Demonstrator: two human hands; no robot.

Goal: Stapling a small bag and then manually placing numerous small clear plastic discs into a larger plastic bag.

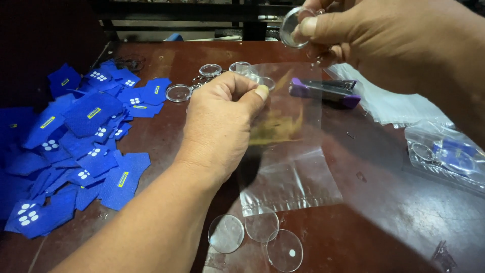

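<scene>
Clear plastic discs [226, 233] lying near the bottom edge of the frame, three of them, flat on the dark reddish tabletop [384, 222]. Just above them, hanging in the centre, a clear plastic bag [288, 167], pinched at its upper rim by the left hand [220, 126]: thumb and forefinger closed on the film, wrist bent, forearm coming in from the lower left. Probably very light and limp, slippery too, so best held at the mouth edge, where the film can be kept spread. At the left of the frame, a heap of blue fabric patches [76, 146] with white dots and yellow tags. Farther back, centre, several clear round keychain cases [178, 93] on the wood, and a purple stapler [326, 91] just beyond the bag. At the right edge, a filled clear packet [444, 154] with blue inside, and a stack of more film behind it. At the top right, raised over the bag, the right hand [384, 35], grip closed on a round clear case [294, 26] held between thumb and fingers. Likely rigid and smooth, light, apt to slip; edges the surest hold.
</scene>
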